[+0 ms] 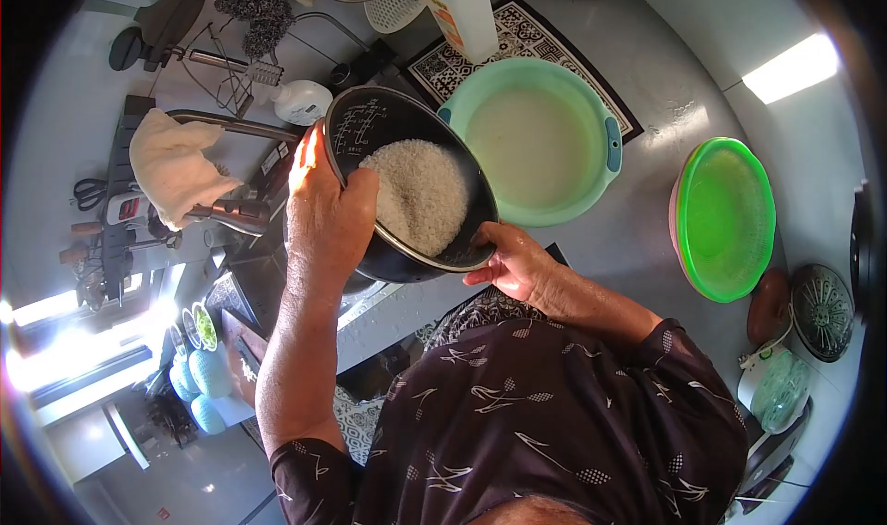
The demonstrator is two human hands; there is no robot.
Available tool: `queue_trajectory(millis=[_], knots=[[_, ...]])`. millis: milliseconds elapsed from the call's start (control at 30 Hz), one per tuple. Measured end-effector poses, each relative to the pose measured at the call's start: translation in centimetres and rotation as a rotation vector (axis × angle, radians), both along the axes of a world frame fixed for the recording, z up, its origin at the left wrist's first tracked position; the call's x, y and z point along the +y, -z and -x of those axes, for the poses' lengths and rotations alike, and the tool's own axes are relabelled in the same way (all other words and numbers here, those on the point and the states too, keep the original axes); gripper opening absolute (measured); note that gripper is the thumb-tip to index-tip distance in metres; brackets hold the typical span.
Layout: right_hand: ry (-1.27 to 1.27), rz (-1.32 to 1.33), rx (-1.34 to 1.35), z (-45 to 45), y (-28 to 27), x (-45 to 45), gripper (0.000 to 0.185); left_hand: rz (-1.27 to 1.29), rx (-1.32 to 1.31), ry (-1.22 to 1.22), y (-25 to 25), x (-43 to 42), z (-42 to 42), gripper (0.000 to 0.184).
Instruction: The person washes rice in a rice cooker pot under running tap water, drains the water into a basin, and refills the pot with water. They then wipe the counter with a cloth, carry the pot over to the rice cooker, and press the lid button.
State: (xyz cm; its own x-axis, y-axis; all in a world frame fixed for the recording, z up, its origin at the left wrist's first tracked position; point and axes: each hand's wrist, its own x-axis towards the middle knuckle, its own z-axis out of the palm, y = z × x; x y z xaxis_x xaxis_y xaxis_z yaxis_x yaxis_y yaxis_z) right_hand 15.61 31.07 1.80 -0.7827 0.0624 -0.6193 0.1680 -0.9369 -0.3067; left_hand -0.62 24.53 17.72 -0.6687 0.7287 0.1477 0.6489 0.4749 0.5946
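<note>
Both hands hold a dark rice cooker pot (pixel 351 141) that is tilted, its mouth facing me. White rice (pixel 420 192) lies inside against the lower wall, and measuring marks show on the inner side. My left hand (pixel 333 201) is closed on the left rim, thumb over the edge. On the lower right rim, my right hand (pixel 517 262) is closed with the thumb at the edge. Just beyond the pot stands a light green basin (pixel 591 197) holding cloudy whitish water (pixel 531 146).
A patterned mat (pixel 517 26) lies under the basin, with a white bottle (pixel 462 12) on it. Bright green basins (pixel 725 220) lean at the right wall. A faucet (pixel 236 123) with a cloth (pixel 180 164) is at left, near a soap bottle (pixel 303 102).
</note>
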Motion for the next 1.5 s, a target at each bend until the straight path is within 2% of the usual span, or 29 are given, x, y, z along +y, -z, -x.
queue_trajectory(millis=[433,800,1500], knots=[[0.009,0.002,0.018,-0.1,0.0,0.0,0.029,0.016,-0.059,-0.019,-0.2,0.2,-0.1,0.038],[-0.007,0.003,-0.013,0.0,0.4,-0.1,0.023,0.081,-0.011,-0.044,-0.1,0.3,0.0,0.039],[0.010,0.045,-0.024,0.1,-0.4,0.0,0.024,0.089,0.039,-0.017,-0.1,0.4,0.1,0.041]])
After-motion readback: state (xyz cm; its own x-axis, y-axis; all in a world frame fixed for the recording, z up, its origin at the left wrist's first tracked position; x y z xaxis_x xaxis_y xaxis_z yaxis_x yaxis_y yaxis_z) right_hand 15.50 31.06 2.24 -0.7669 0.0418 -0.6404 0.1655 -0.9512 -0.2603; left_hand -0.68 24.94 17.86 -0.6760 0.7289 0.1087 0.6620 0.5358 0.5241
